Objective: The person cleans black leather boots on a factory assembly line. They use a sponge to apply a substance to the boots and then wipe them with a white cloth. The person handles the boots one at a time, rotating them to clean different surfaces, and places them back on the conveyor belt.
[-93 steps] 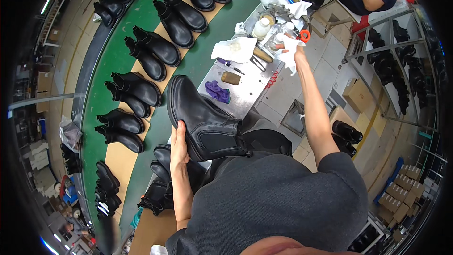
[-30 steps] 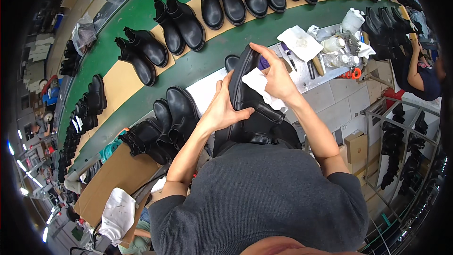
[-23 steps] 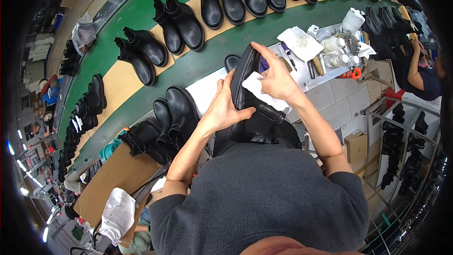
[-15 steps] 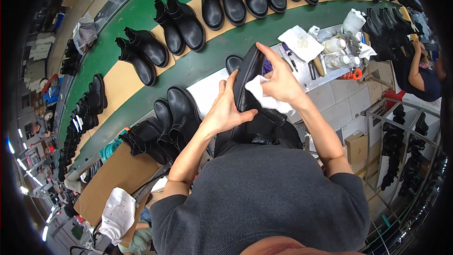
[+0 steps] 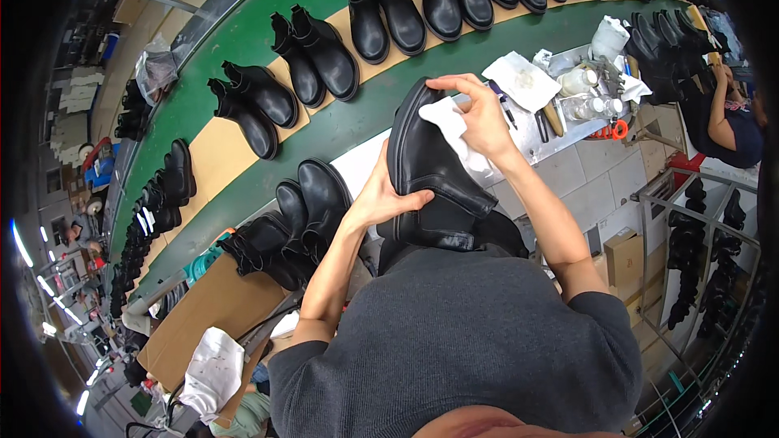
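Observation:
My left hand (image 5: 383, 196) is closed around the sole side of a black leather ankle boot (image 5: 428, 156), its thumb pressed on the upper. The boot is held tilted in front of my body, toe pointing away. Pinched in my right hand (image 5: 487, 123) is a crumpled white cloth (image 5: 448, 120), which lies against the boot's upper near the toe. The fingertips of that hand reach the toe edge. Just left of my left hand, more black boots (image 5: 320, 186) stand close together at the bench edge.
Pairs of black boots (image 5: 324, 53) line the green bench (image 5: 365, 88) on tan strips. To the right, a work surface holds a white sheet (image 5: 522, 81), clear bottles (image 5: 578, 107) and hand tools. A cardboard sheet (image 5: 213, 304) leans at left. A co-worker (image 5: 722, 126) is far right.
The boot has turned so that its upper and side now face up. My right hand and the cloth have shifted toward the toe. My left hand has moved slightly left and down.

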### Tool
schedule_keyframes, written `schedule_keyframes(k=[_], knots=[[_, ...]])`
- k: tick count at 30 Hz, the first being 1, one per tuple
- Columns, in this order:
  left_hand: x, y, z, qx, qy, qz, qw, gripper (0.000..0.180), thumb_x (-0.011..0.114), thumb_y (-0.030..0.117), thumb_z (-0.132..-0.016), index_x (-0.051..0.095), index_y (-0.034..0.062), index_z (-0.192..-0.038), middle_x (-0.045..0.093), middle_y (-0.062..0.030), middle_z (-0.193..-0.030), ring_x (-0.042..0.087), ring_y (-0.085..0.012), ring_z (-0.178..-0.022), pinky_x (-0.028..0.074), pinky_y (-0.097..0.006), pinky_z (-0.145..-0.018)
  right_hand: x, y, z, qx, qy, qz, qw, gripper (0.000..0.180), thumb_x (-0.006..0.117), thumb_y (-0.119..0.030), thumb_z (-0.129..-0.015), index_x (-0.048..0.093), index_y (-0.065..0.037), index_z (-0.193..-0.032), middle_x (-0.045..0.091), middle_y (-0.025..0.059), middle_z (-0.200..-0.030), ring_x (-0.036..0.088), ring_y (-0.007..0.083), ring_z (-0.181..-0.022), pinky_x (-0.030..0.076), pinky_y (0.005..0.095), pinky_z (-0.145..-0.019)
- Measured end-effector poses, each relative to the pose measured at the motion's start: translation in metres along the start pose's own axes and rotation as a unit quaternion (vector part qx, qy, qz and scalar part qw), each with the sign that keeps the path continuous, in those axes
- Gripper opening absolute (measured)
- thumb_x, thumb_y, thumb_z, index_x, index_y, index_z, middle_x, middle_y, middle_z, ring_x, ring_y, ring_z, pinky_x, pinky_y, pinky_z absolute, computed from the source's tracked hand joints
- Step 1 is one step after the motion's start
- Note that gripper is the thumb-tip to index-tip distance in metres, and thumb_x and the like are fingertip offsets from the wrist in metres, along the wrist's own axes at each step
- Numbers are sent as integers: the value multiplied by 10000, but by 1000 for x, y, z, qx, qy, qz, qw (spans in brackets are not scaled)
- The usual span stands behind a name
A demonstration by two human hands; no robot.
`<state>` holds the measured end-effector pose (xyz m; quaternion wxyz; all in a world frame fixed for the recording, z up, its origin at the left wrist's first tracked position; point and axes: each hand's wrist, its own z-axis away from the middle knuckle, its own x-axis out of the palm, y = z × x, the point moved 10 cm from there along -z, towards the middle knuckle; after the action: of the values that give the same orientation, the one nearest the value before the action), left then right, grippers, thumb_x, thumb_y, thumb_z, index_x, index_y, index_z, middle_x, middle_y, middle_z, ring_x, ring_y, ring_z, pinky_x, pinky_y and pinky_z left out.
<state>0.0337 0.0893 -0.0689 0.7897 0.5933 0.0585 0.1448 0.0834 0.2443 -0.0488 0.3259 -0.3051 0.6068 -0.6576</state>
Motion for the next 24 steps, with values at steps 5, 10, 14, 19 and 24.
schedule_keyframes(k=[5,10,14,19,24], knots=[[-7,-9,3,28,-2,41,999,977,793,88,-620,243,-3,-1422,423,-123,-1317,400,-213,-1257,299,-348,-1090,23,-27,22,-59,13,145,988,735,580,106,-621,510,-53,-1335,411,135,-1368,496,45,-564,426,214,-498],[-5,7,5,20,7,-6,1000,981,795,90,-637,220,-13,-1425,416,-133,-1316,413,-221,-1246,332,-344,-1063,9,-13,-2,-54,-4,65,996,506,591,133,-735,597,-23,-1216,487,75,-1233,554,47,-607,436,203,-518],[-4,15,3,41,22,-41,998,1009,797,92,-635,191,-24,-1434,409,-156,-1323,411,-232,-1263,352,-355,-1058,24,-29,16,20,-43,145,988,667,657,4,-650,513,1,-1302,412,160,-1374,620,171,-879,497,266,-708],[-9,15,7,9,71,-152,986,1088,810,153,-604,144,-44,-1441,340,-267,-1337,376,-367,-1292,329,-415,-1088,23,-25,6,-35,-25,147,988,812,758,-110,-586,461,48,-1326,365,252,-1431,645,285,-865,502,331,-805],[-4,26,11,13,83,-209,974,1083,802,177,-619,130,-58,-1435,339,-299,-1298,389,-420,-1257,342,-434,-1081,24,-25,18,60,-38,113,991,871,752,-75,-572,416,45,-1366,434,200,-1377,617,145,-704,502,280,-636]])
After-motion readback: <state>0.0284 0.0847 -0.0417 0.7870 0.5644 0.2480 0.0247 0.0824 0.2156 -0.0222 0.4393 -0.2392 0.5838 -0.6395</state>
